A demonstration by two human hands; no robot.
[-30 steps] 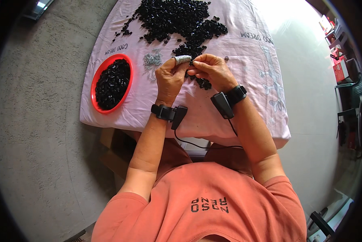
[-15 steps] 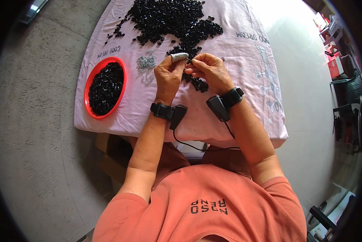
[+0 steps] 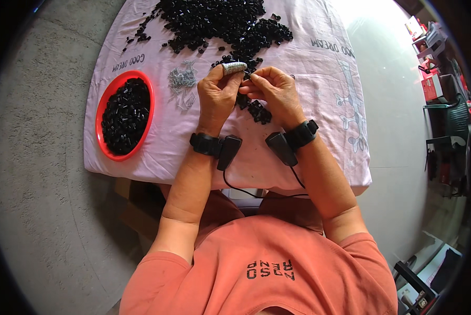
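Note:
Fingertip to fingertip, my left hand (image 3: 218, 100) and my right hand (image 3: 277, 95) meet over the pink cloth, both closed in a pinch. Grey-white wrapping (image 3: 234, 67) covers a finger of the left hand. Something small and dark shows between the fingertips, too small to make out. Right around the hands lie loose small black plastic pieces (image 3: 259, 112), trailing from a large heap (image 3: 209, 21) beyond. To the left of my left hand is a small pile of thin silvery metal pins (image 3: 183, 77).
A red oval basin (image 3: 100, 126) full of similar black pieces (image 3: 125, 115) stands at the table's left edge. The table is covered by a printed pink cloth (image 3: 319, 152). Black wrist straps carry small boxes joined by a cable (image 3: 246, 193). Chairs (image 3: 456, 118) stand far right.
The view has shifted slightly, so the basin and pins appear further left. Both hands keep their pinch together in nearly the same place.

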